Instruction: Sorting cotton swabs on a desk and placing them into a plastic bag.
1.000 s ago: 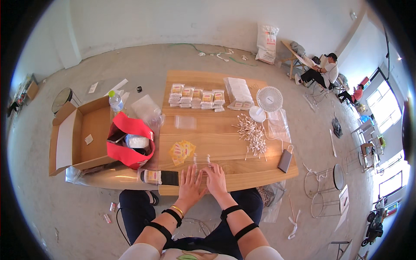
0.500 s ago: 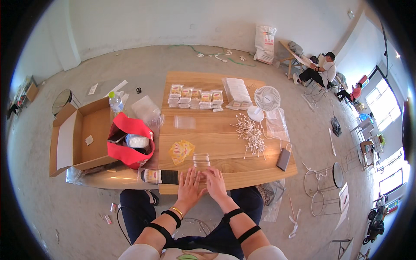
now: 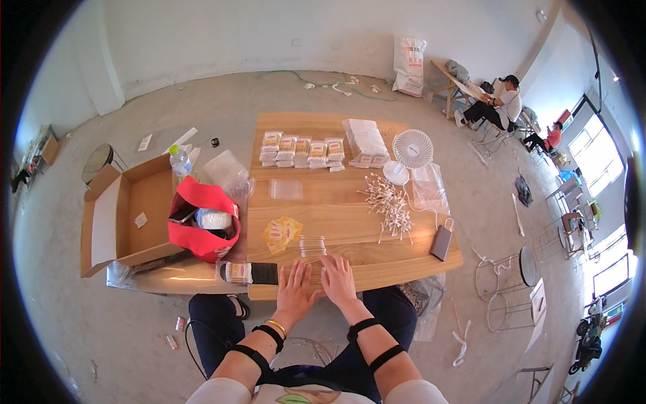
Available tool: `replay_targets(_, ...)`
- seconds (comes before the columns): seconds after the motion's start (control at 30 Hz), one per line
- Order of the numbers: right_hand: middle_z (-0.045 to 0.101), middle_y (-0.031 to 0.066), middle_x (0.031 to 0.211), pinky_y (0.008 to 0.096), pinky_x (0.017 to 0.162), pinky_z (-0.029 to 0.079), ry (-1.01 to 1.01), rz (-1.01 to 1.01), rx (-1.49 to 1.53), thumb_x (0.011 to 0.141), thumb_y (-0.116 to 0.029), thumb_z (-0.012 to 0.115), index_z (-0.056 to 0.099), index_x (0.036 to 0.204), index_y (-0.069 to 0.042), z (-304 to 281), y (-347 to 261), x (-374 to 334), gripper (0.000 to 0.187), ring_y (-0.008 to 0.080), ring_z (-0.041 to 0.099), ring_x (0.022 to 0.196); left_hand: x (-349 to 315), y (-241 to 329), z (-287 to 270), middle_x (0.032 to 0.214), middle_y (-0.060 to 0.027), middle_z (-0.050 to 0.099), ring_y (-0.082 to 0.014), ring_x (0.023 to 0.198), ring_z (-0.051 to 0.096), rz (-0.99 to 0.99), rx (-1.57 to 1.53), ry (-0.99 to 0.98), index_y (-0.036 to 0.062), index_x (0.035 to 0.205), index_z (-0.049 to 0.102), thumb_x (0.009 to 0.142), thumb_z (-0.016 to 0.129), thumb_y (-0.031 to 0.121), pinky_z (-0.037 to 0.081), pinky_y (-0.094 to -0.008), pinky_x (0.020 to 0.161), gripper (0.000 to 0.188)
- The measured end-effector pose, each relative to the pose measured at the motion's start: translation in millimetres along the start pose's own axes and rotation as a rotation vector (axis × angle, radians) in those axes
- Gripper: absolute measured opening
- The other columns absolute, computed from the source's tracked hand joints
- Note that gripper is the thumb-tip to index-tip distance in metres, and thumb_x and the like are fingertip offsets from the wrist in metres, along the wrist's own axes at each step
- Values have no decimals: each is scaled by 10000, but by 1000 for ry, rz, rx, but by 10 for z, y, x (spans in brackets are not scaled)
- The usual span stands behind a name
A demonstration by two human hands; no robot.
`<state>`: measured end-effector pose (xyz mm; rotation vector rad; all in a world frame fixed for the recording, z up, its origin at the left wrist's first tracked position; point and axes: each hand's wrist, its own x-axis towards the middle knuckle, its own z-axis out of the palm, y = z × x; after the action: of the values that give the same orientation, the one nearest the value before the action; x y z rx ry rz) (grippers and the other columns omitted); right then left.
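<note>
A short row of cotton swabs [image 3: 312,246] lies side by side near the front edge of the wooden table [image 3: 289,222]. My left hand [image 3: 294,293] rests at the left of the row's near end, fingers stretched forward. On the other side my right hand [image 3: 338,279] lies with its fingers extended too. The swabs' lower part shows in the gap between the hands; fingertips are close beside it, contact unclear. Yellow printed cards [image 3: 281,233] are fanned out left of the row. A filled swab packet [image 3: 238,273] sits by my left hand on a dark strip [image 3: 264,274].
A loose swab pile [image 3: 390,209], a white fan [image 3: 412,149] and a grey power bank [image 3: 441,242] occupy the right side. Packed swab bags [image 3: 303,151] line the back, near a clear bag [image 3: 286,189]. Leftward are a red bag [image 3: 202,236] and cardboard box [image 3: 145,202]. Two people sit far right.
My right hand has shifted slightly right, widening the gap between my hands. The swab row stays in place, and the whole view has moved a little.
</note>
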<state>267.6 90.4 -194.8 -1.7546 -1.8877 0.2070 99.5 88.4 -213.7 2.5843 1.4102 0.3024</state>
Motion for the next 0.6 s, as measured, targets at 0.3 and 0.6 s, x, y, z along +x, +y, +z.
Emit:
replay_targets(0.3,527,148,1294,468,1004,432,-84,26,46,873,-87,591,604,1239,-86,11,-34,-150,366,361,504,1190,-11,7,2,1597,-150,261,-292,1515,160,18,70,5,33,1549,257,963,451,571,71,-571,1213,819)
replay_targets(0.6,321,222,1548,468,1203,229,-122,-14,-44,852,-274,628,315,1492,19,21,3,-362,771,358,287,1456,-2,-14,35,1584,-148,281,-303,1507,186,-7,37,15,35,1547,259,973,401,596,85,-576,1208,816)
